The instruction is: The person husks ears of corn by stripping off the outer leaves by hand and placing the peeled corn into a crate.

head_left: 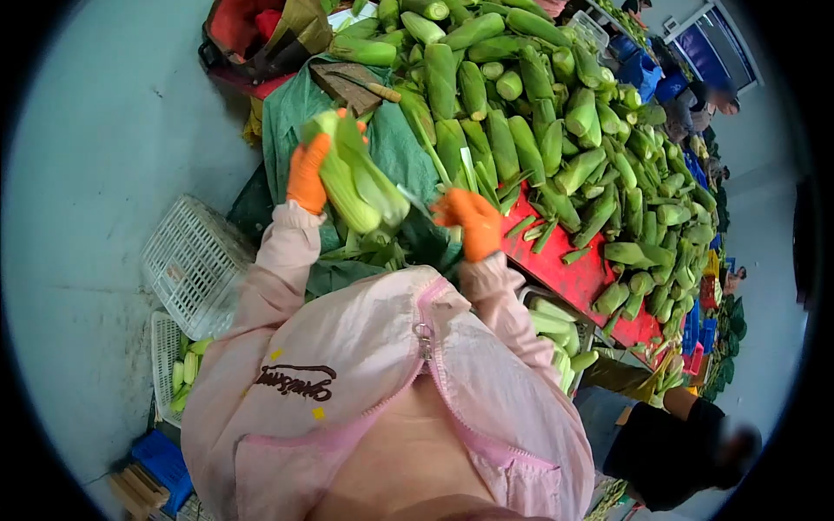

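Observation:
My left hand (308, 174), in an orange glove, is wrapped round an ear of corn (352, 195). Its pale green husk is partly loosened, with a leaf standing away from the ear. In my right hand (470, 223), also gloved in orange, is a knife (415, 201); its blurred blade points toward the ear's cut end, slightly apart from it. Below both hands, loose husk leaves (373, 250) lie on a green cloth (291, 113). Another knife (378, 89) with a wooden handle rests near a dark board (343, 87) beyond my left hand.
Many unhusked corn ears (499, 139) are heaped on a red table (543, 252) ahead and to the right. White crates (195, 260) stand at left, one holding pale ears. Peeled ears (556, 330) lie beside my right arm. A person in black (665, 447) is at lower right.

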A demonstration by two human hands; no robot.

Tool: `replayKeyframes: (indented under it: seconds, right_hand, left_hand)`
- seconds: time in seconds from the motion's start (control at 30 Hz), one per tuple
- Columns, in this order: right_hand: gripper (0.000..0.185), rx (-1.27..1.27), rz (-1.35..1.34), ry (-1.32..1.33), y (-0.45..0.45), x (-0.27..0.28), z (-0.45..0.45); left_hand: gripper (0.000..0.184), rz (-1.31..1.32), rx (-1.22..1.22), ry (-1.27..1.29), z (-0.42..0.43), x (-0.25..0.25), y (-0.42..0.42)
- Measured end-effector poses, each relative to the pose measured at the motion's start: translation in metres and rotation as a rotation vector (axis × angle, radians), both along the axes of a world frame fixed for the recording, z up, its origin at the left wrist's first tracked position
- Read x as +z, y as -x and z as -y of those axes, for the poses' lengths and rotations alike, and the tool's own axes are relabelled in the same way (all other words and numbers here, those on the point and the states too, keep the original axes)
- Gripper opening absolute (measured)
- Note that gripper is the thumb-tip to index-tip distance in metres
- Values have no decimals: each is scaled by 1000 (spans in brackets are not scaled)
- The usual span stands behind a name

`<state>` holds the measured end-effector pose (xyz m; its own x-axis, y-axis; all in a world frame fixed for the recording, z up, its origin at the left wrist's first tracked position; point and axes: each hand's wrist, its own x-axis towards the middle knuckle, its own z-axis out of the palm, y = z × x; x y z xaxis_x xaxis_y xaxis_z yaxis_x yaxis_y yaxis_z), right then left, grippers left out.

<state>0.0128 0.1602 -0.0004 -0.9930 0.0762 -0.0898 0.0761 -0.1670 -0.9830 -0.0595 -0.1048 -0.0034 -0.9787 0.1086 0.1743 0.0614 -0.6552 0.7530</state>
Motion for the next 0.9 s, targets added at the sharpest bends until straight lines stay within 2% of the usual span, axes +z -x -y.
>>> replayKeyframes:
  seconds: [0.13,0.2,0.27,0.37,0.43,0.47,0.53,0.6,0.67,0.77,0.8,0.83,0.87,0.9]
  right_hand:
    - [62,241,-187,-461,22,54,48]
    - [61,235,-235,-539,35,55,47]
    - [60,392,-213,-660,43,50,44]
    - [51,390,-129,-578,41,50,42]
    - [38,323,-75,-458,36,46,42]
    - [38,322,-74,-456,37,41,41]
    - [31,322,7,-287,37,34,38]
    - [26,285,-23,-341,33,30,37]
    - [24,213,-28,-256,32,19,35]
    - [23,138,32,-119,30,13,28]
    - [23,97,77,-28,30,9,23]
    - [19,66,-4,-15,34,-3,19]
    - [19,66,-5,-15,35,-14,16]
    - [17,12,40,103,35,-17,18]
  left_hand:
    - [80,-63,-227,49,-30,8,-18]
    - [76,-87,-265,90,-33,5,-21]
    - [71,-109,-290,134,-32,4,-22]
    - [75,-83,-347,145,-30,7,-25]
    - [88,-106,-350,255,-30,8,-25]
    - [88,-105,-352,257,-30,10,-26]
    - [90,-112,-384,293,-32,14,-29]
    - [91,-96,-413,284,-36,17,-32]
    - [92,-80,-444,277,-39,16,-33]
    - [82,-128,-439,251,-45,-2,-33]
    - [74,-84,-355,317,-45,-12,-33]
    - [66,-40,-269,381,-46,-19,-35]
    - [66,-41,-268,381,-49,-24,-37]
    - [62,22,-186,369,-55,-26,-42]
